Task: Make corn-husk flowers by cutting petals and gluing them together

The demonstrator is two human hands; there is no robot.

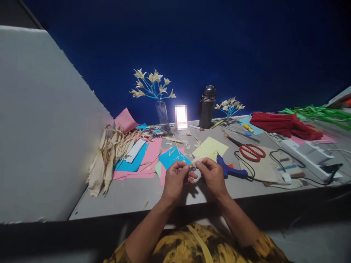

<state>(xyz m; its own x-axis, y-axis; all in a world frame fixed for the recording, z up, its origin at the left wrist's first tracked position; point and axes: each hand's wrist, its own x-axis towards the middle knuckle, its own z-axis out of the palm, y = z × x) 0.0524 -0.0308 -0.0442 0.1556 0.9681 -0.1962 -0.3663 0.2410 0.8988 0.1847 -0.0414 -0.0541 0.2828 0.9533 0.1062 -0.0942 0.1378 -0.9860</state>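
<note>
My left hand (174,179) and my right hand (214,177) meet above the table's front part. Pinched between their thumbs and fingers is a small pale piece of dried corn husk (195,160); its lower end is hidden by the fingers. Just right of my right hand lies a blue glue gun (233,172), nozzle upward. Behind the hands are a blue paper sheet (172,157) with husk scraps on it and a yellow sheet (210,147). At the left rests a bundle of dried corn husks (102,168).
Husk flowers (153,82) on blue stems stand in a glass vase (162,115). A thermos (207,107), a smaller flower bunch (229,106) and a bright blurred-out light (181,117) are at the back. Red-handled scissors (251,152), a cord, a power strip (304,159) and red cloth (285,126) lie right.
</note>
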